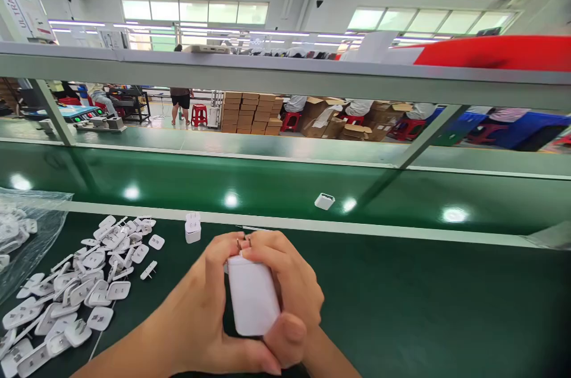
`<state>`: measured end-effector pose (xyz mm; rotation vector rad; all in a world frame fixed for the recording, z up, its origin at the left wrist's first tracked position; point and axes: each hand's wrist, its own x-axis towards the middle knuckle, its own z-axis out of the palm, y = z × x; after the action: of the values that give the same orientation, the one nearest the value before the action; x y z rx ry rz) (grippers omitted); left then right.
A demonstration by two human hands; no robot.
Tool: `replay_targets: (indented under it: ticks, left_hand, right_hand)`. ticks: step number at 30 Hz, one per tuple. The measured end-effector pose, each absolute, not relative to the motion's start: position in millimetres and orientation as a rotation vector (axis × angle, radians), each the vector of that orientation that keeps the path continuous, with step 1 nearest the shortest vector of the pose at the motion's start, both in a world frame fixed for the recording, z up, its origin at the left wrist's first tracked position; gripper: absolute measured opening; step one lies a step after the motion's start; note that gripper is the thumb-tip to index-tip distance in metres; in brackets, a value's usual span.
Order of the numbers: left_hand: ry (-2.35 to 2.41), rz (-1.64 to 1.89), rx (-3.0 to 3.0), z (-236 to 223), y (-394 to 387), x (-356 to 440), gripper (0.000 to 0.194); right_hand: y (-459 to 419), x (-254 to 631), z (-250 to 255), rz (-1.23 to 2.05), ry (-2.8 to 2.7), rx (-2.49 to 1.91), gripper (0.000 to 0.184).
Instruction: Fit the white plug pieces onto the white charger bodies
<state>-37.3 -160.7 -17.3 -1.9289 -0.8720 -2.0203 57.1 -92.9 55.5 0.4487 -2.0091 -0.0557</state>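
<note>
Left hand (pixel 200 306) and right hand (pixel 288 300) press a white charger casing (pixel 252 297) between them at a factory assembly bench
From left, a clear plastic bag (pixel 33 241) lies at the bench's (pixel 401 312) left edge beside a heap of white plug pieces (pixel 89 289) with metal prongs, kept within easy reach of the left hand. A white charger (pixel 193 229) stands upright near the back edge. Both grips are pressed together, pinching the casing near the bench's middle, fingers over its far end and thumbs beneath. A small white block (pixel 324 201) sits on the green conveyor (pixel 276 178) behind. Past the frame, stacked cardboard cartons (pixel 250 113) and red stools (pixel 199 115) fill the factory floor.
</note>
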Motion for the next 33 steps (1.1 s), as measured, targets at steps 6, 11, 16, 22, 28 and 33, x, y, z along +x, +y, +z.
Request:
replay_targets:
  ticks: [6,11,16,22,28,33]
  left_hand:
    - [-1.016,-1.585,-1.659,-5,-182,-52,0.036]
    - [-0.958,-1.752,-1.618,-2,-177,-63,0.028]
    - [-0.997,-2.289,-2.124,-3,-169,-73,0.035]
    - [-1.163,-2.278,-2.223,-6,-175,-79,0.07]
    - [-1.124,-2.084,-2.008,-8,-189,-82,0.052]
    - [-1.19,-1.945,-1.953,-6,-206,-82,0.048]
  right_hand:
    - [-105,69,59,0.044,-2.147,0.468,0.036]
    - [-117,69,66,0.222,-2.402,0.135,0.058]
    - [-117,74,82,0.728,-2.539,-0.216,0.053]
    - [-107,73,81,0.719,-2.474,-0.18,0.045]
    - [-110,72,79,0.566,-2.43,0.088,0.05]
    - [-115,72,81,0.383,-2.415,0.203,0.053]
